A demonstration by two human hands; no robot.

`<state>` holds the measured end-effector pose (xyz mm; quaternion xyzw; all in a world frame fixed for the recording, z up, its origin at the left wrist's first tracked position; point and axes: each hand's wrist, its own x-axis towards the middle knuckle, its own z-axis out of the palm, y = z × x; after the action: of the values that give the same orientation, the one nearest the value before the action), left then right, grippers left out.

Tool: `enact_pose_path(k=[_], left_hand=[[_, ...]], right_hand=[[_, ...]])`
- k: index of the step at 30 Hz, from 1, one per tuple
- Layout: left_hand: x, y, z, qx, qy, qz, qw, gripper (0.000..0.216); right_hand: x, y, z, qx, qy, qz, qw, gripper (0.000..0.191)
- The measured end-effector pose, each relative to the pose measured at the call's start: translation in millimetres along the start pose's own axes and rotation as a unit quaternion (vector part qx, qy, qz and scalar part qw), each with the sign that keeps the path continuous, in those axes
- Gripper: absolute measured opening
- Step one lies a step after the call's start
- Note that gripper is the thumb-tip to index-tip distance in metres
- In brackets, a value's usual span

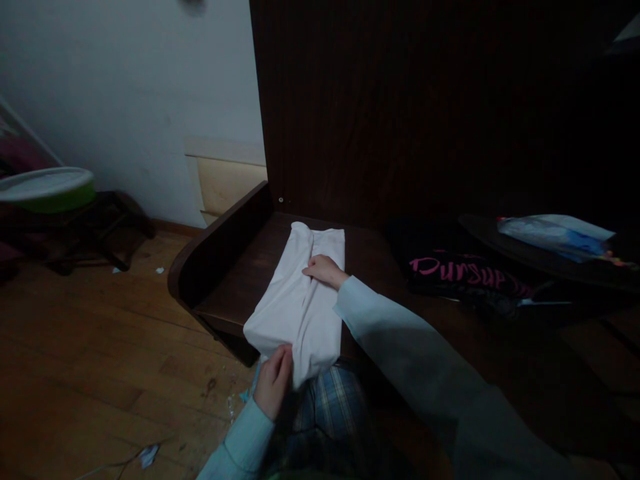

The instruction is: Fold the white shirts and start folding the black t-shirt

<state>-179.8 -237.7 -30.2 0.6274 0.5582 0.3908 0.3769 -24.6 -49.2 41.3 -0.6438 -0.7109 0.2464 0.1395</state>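
- Two bare hands work on one long, folded piece of plain white cloth (280,313) in the head view.
- It lies near the left end of a dark brown wooden bench (230,287), reaching from close to the back edge to past the front edge.
- The left hand (274,381), in a pale blue-green sleeve, pinches the cloth's near end, at the bench's front edge.
- The right hand (325,270) grasps a lengthwise fold farther back, between thumb and fingers.
- Toward the bench's right end lies black fabric with pink lettering (470,275), a white-and-blue plastic packet (555,235) just beyond.
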Motion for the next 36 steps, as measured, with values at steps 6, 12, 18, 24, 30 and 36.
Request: enact_pose_path(k=[6, 12, 18, 24, 30, 36], left_hand=[[3, -8, 6, 0.095, 0.056, 0.004, 0.994, 0.024], [2, -5, 5, 0.279, 0.110, 0.041, 0.953, 0.014], [4, 3, 1, 0.314, 0.170, 0.163, 0.920, 0.010], [7, 1, 6, 0.336, 0.204, 0.185, 0.901, 0.008], [0, 20, -14, 0.301, 0.223, 0.180, 0.910, 0.010], [0, 21, -14, 0.346, 0.127, 0.215, 0.905, 0.012]], right_hand=[[-2, -6, 7, 0.102, -0.018, 0.032, 0.994, 0.011], [-4, -13, 18, 0.304, -0.032, 0.114, 0.945, 0.009], [-14, -14, 11, 0.413, -0.072, 0.148, 0.895, 0.015], [-16, -14, 10, 0.441, -0.071, 0.146, 0.883, 0.008], [-12, -18, 15, 0.488, -0.070, 0.122, 0.862, 0.011], [-12, -12, 24, 0.485, -0.085, 0.122, 0.862, 0.015]])
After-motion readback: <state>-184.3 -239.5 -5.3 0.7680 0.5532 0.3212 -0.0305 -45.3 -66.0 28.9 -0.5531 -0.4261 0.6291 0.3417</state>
